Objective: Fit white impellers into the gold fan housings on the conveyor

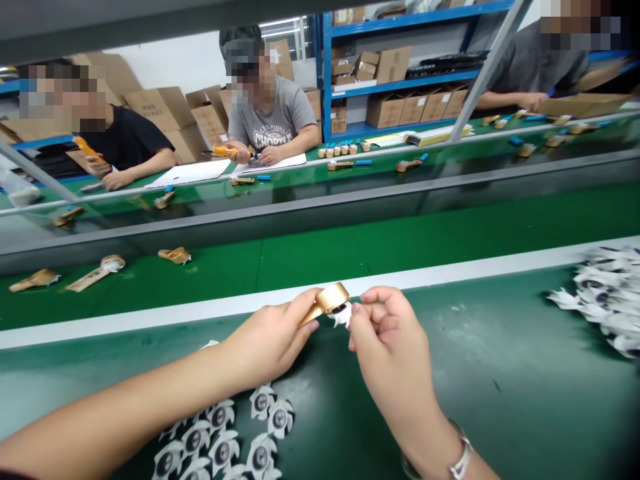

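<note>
My left hand (273,337) is closed on the handle of a gold ring-headed fan housing (334,297), held above the green worktop. A white fan wheel (341,316) with curved blades sits at the underside of the ring, partly hidden by the housing. My right hand (393,340) has its thumb and forefinger pinched at the wheel's right edge. Beneath my left forearm lie several white fan wheels (223,452) with dark centres, some covered by the arm.
A heap of white fan wheels (607,293) is at the right. Gold housings (103,272) lie on the green conveyor belt (400,243) beyond a white edge strip. Across it, co-workers (273,110) sit at a bench; two hold orange tools (225,151). Metal rails (320,212) run between.
</note>
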`<state>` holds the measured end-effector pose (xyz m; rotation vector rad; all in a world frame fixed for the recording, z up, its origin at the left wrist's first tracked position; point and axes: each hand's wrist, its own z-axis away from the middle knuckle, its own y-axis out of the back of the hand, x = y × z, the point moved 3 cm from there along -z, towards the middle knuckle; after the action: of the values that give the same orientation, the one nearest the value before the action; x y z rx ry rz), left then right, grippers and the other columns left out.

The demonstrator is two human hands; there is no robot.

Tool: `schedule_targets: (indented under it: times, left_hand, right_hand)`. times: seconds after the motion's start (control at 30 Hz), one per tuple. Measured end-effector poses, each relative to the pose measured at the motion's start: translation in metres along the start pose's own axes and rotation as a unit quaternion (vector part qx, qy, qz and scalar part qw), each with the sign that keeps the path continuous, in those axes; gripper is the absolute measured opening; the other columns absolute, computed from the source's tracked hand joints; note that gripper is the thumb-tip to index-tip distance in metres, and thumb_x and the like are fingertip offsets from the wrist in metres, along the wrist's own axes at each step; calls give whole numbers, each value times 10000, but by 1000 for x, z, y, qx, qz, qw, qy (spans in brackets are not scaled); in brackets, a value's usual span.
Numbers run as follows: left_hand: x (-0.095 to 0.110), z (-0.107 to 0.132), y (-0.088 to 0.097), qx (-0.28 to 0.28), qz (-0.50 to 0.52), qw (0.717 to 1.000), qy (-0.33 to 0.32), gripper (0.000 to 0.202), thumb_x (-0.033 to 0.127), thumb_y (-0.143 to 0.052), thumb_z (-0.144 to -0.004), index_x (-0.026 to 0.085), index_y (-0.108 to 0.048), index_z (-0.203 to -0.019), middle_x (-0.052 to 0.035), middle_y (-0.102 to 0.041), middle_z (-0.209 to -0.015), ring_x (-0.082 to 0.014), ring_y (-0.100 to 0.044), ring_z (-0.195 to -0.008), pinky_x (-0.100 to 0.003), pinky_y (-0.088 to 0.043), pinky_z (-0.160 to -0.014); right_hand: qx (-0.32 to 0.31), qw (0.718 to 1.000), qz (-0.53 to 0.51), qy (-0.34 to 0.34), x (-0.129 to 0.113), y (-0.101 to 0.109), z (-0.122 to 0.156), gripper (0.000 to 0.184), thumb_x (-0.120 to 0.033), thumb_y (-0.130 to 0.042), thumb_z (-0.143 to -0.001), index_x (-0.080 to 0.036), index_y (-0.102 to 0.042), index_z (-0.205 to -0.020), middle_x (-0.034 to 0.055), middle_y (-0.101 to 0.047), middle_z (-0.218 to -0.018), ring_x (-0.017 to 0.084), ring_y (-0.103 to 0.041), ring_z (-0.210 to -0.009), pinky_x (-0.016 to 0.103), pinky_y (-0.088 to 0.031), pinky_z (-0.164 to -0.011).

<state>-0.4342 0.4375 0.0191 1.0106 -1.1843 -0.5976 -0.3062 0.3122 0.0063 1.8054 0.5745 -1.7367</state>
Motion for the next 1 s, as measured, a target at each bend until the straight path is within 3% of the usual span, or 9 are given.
schedule_targets:
  times: [0.13, 0.33, 0.43, 0.57, 0.7, 0.83, 0.93, 1.0]
  left_hand:
    - [3, 1, -2, 8, -93, 995, -21, 382, 267, -366, -1024, 243, -273, -1394, -47, -721, -965, -237, -704, -726, -314, -510, -605]
    - [5, -1, -3, 32, -228, 972, -50, 392, 234, -353, -1019, 201, -228, -1388, -47, -744, -903, -266, -721, -656, -361, -547, -536]
    - [3, -1, -5, 23, -247, 967, -57, 353, 221, -327, -1023, 190, -244, -1365, -43, -739, -876, -271, -724, -658, -380, -564, -529]
    - [5, 4, -13, 7, -231, 971, -58, 393, 226, -335, -1016, 159, -242, -1392, -47, -734, -872, -251, -719, -643, -364, -572, -532]
    - [2, -1, -19, -7, -236, 971, -48, 484, 220, -338, -1011, 164, -222, -1477, -79, -728, -974, -238, -730, -739, -360, -596, -631]
    - [-26, -38, -8, 16, -255, 967, 15, 499, 225, -441, -1008, 253, -333, -1494, -66, -684, -1033, -220, -705, -818, -365, -595, -689]
    - [-65, -68, 17, 61, -265, 955, 117, 399, 333, -571, -984, 170, -525, -1344, -100, -642, -1166, -204, -669, -936, -392, -596, -798]
    - [-94, -77, 37, 79, -263, 947, 165, 355, 352, -584, -976, 171, -576, -1282, -110, -625, -1231, -221, -650, -1022, -421, -580, -864]
  right_hand:
    - [-4, 997, -61, -41, 3, -1, -2, 192, -274, -612, -839, -236, -463, -955, -87, -553, -547, 97, -476, -481, 188, -379, -464]
    - [-66, 981, -147, -107, 16, -4, -14, 254, -227, -552, -784, -245, -409, -993, -110, -535, -496, 101, -469, -435, 207, -392, -469]
    - [-93, 970, -182, -131, 24, -7, -18, 276, -247, -533, -754, -251, -390, -990, -117, -531, -494, 99, -429, -395, 218, -377, -438]
    - [-75, 968, -194, -142, 28, -9, -16, 354, -244, -588, -710, -266, -375, -993, -118, -553, -509, 94, -438, -411, 202, -355, -443]
    - [-76, 951, -228, -192, 30, -11, -20, 388, -307, -617, -671, -265, -402, -991, -122, -486, -486, 98, -425, -414, 211, -369, -444]
    - [-82, 934, -231, -261, 48, -9, -33, 501, -448, -758, -587, -261, -462, -945, -60, -570, -658, 83, -484, -486, 231, -446, -495]
    - [-77, 941, -173, -280, 68, -8, -40, 546, -483, -832, -510, -285, -517, -911, 6, -627, -787, 91, -527, -497, 260, -471, -496]
    - [-82, 951, -123, -271, 78, -8, -43, 532, -442, -843, -464, -300, -559, -891, 65, -644, -808, 118, -544, -476, 293, -467, -458]
